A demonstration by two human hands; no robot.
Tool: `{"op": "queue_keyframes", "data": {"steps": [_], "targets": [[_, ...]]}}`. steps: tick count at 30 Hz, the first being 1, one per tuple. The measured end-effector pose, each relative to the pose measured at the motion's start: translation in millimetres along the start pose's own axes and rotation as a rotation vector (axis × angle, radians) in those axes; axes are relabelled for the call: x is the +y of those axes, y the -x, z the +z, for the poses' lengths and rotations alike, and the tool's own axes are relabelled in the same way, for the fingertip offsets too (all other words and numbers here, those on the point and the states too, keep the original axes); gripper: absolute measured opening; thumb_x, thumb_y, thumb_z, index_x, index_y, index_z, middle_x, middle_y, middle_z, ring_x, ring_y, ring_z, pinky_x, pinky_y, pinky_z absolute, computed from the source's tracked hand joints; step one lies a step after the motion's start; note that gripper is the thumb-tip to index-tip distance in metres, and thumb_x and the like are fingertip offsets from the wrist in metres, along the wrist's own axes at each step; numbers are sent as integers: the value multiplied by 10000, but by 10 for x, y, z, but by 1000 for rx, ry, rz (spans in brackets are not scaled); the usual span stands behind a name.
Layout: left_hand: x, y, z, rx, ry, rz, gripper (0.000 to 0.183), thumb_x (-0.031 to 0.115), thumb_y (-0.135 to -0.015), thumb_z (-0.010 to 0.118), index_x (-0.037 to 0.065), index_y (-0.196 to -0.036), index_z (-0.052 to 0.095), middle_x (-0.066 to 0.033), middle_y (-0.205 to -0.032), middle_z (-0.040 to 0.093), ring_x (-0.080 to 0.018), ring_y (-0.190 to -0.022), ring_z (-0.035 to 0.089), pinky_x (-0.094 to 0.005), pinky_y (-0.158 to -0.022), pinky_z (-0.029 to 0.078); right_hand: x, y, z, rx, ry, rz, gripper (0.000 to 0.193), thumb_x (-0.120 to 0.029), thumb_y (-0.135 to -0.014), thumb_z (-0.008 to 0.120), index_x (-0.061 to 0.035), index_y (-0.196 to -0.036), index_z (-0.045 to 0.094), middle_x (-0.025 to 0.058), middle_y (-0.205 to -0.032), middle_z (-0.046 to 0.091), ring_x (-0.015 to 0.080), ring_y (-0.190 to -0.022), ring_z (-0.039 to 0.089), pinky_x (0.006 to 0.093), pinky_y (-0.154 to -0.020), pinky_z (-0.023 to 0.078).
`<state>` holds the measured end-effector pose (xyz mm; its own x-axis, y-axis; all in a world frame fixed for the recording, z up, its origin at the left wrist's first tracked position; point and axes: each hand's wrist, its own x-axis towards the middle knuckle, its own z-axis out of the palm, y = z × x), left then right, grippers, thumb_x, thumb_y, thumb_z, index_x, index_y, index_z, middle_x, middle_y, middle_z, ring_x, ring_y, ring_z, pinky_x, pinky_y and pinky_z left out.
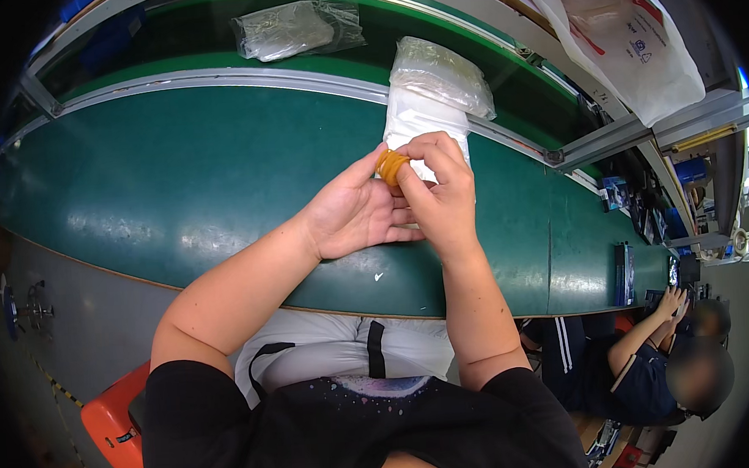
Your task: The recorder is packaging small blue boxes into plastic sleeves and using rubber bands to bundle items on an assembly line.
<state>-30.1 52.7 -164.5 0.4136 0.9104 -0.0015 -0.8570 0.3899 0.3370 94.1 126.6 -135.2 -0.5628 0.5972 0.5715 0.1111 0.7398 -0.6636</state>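
Note:
A small bunch of amber bands, which look like rubber bands, is between my two hands above the green bench. My left hand is turned palm up, with its thumb against the bunch and its lower fingers stretched out toward the right hand. From the right, my right hand pinches the bands between thumb and forefinger, its other fingers curled. Just beyond the hands lies a stack of white plastic bags, partly hidden by my right hand. A clear plastic packet rests across its far end.
The green bench runs left to right, with a metal rail at its back. Behind the rail lies another clear bag. A white plastic bag hangs upper right. A co-worker sits at the right; an orange chair stands lower left.

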Motion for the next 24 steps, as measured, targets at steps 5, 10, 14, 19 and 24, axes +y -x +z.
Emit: {"op": "queue_keyframes", "data": {"steps": [5,10,14,19,24], "targets": [[46,16,58,78,-118,57,665,557,-958,289,-9,-1277,434,-156,-1191,543,-255,-1117,542,-413,-1001,407,-36,-36,-28,81,-95,92,82,5,-759,604,28,-838,596,108,-869,561,240,-819,551,330,-737,457],[44,50,95,265,-491,455,524,413,-964,439,-21,-1256,461,-138,-1155,561,-232,-1057,569,-368,-959,445,51,-29,-14,129,-13,50,71,1,-763,607,27,-827,589,112,-842,558,229,-802,559,318,-730,459],[-25,84,155,393,-912,564,444,79,-841,666,-25,-1228,473,-92,-1134,563,-146,-1027,553,-294,-902,459,58,1,23,111,-33,57,75,-5,-760,617,28,-819,586,114,-831,559,228,-786,563,316,-723,462],[-50,56,40,434,-845,674,259,116,-865,660,-20,-1074,592,-69,-1020,606,-99,-857,585,-232,-791,467,49,17,22,68,-143,112,97,-32,-759,648,21,-821,597,93,-821,568,186,-747,554,288,-692,456],[-35,73,13,535,-1000,712,150,103,-883,626,-13,-977,640,-52,-984,607,-103,-868,580,-231,-783,467,137,39,54,41,-198,148,122,-76,-776,662,20,-815,597,79,-815,565,168,-722,542,271,-665,443]]}}
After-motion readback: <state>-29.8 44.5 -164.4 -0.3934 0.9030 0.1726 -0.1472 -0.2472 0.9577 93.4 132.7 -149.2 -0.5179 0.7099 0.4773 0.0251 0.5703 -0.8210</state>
